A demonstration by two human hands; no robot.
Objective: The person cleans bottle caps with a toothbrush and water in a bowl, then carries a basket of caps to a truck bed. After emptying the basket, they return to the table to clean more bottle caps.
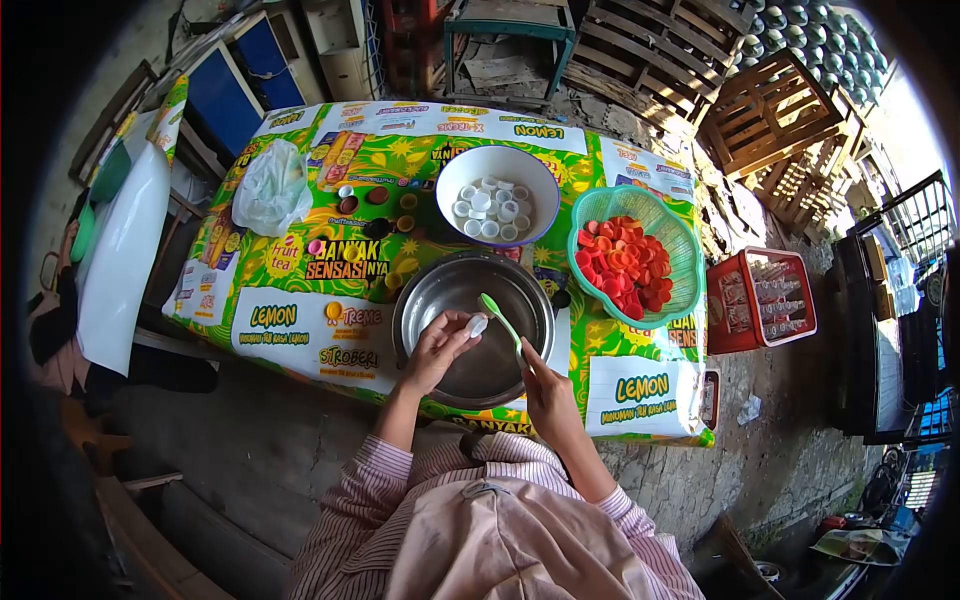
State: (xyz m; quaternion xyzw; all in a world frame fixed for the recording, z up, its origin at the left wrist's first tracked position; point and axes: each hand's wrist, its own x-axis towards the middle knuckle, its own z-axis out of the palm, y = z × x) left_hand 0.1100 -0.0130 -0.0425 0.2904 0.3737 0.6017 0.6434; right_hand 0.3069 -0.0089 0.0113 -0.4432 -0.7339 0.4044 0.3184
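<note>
Between the fingers of my left hand (440, 350) is a white bottle cap (476, 325). My right hand (550, 393) grips a green toothbrush (502, 321) by its handle, its head pointing up and left close to the cap. Both hands are over a steel basin (405, 318) at the table's near edge. Behind it stands a white enamel bowl (447, 185) with a blue rim, holding several white caps (482, 202). To the right, a green scalloped plastic bowl (682, 250) holds a heap of red caps (622, 262).
Loose caps (378, 195) in brown, yellow and other colours lie on the printed tablecloth (300, 345). A clear plastic bag (273, 190) sits at the left. Beyond the table's right end is a red crate (735, 305) on the floor, with wooden pallets (775, 110) farther back.
</note>
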